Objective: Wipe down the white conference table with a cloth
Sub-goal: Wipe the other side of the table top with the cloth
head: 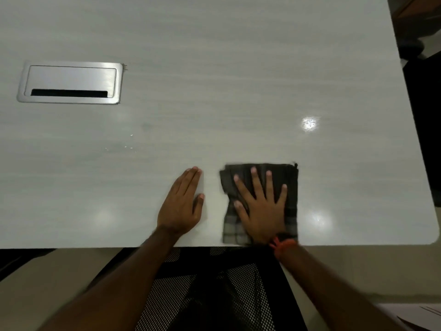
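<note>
Because the right hand (261, 206) presses flat with fingers spread on the dark cloth (286, 177) near the table (214, 68) edge, and the left hand (181, 206) lies flat holding nothing, the cloth could slide off.

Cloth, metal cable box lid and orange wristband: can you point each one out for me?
cloth (290, 177): head view, upper right part, beside the fingers.
metal cable box lid (71, 77): head view, middle of the silver flap.
orange wristband (281, 247): head view, on the right wrist.
</note>
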The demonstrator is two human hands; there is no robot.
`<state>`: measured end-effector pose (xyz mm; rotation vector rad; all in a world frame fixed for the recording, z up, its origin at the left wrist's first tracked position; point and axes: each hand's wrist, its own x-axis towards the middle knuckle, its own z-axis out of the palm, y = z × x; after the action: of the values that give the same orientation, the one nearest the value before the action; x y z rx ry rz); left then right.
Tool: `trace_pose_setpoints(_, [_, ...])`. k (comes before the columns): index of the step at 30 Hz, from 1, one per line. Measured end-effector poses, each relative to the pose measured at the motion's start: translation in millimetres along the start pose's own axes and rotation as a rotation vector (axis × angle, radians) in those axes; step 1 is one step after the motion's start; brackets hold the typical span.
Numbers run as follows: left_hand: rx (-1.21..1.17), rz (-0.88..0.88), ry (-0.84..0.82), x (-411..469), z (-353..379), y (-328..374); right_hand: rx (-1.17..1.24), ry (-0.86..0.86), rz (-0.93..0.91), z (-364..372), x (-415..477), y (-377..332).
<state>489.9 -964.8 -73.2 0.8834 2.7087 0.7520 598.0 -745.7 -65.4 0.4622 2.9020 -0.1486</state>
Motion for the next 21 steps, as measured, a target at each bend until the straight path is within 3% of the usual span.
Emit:
trace_pose_setpoints(2, [-0.007, 0.012, 0.009, -0.1, 0.7, -1.0, -0.016, -0.008, -0.078, 0.3, -26.4, 36.3])
trace_pose_setpoints(5, [0.002, 0.012, 0.013, 0.7, -0.6, -0.7, 0.015, 0.052, 0.163, -4.6, -1.0, 75.0])
trace_pose_setpoints(8, [-0.019, 0.025, 0.008, 1.7, -1.1, 0.6, 0.097, 0.058, 0.379, -9.0, 38.8, 32.6])
trace_pose_setpoints(11, [-0.023, 0.023, 0.005, 1.7, -2.9, -0.1, 0.029, 0.024, 0.138, -2.3, 12.9, -17.2])
trace_pose_setpoints(14, [-0.067, 0.005, -0.011, 1.8, -5.2, -1.0, 0.001, -0.049, -0.088, -4.2, -17.2, 4.7])
trace_pose_setpoints(16, [-0.093, 0.05, -0.022, -1.2, -11.3, -4.2, -0.01, -0.026, 0.011, -9.4, -0.3, 29.0])
trace_pose_setpoints(18, [-0.086, 0.065, -0.023, -4.1, -28.4, -17.8, 0.036, 0.024, 0.223, -15.3, 37.9, 32.2])
trace_pose_setpoints(21, [0.003, -0.02, 0.053, -11.6, -64.8, -60.4, 0.129, 0.039, 0.412, -18.4, 66.8, -30.3])
